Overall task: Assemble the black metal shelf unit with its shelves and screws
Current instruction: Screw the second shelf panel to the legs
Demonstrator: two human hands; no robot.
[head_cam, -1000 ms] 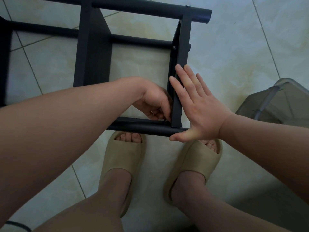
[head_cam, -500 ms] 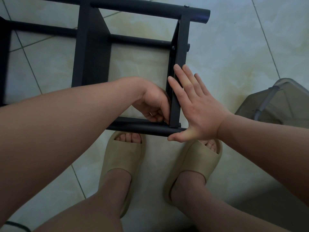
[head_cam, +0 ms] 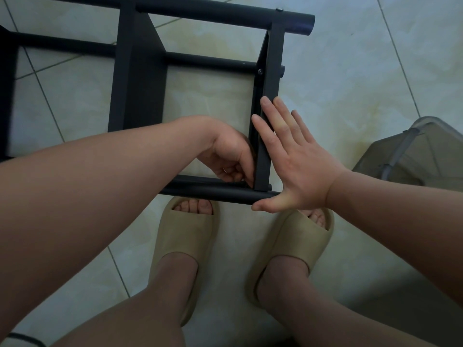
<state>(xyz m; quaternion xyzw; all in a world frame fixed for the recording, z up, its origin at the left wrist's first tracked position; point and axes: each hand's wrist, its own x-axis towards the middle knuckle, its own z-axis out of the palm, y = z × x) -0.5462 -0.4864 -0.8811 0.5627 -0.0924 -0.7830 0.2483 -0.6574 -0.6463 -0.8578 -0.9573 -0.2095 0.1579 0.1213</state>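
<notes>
A person stands over a black shelf unit [head_cam: 140, 78] lying on its side on a tiled floor [head_cam: 350, 71], its long axis running left to right across the view. Its far tube [head_cam: 225, 13] ends open at the upper right. Its near tube [head_cam: 213, 192] stops just above the person's beige slides [head_cam: 185, 246]. The unit's left part runs out of the picture, so its full length cannot be seen.

The right hand [head_cam: 298, 161] lies flat against the outer face of the end panel [head_cam: 271, 71], which points away from the person. This hand's grip is released, with fingers straight and the thumb along the near tube's tip.

The left hand [head_cam: 230, 159] reaches inside the frame to the corner where panel meets near tube, with its fingers curled. Its fingertips are hidden behind the panel edge, so whether its grip holds a screw or a tool cannot be told.

One small screw [head_cam: 260, 71] shows on the panel's inner edge, near the rear crossbar.

A translucent bin [head_cam: 413, 156] is cut off at the right edge, and its contents are too dim to make out.
</notes>
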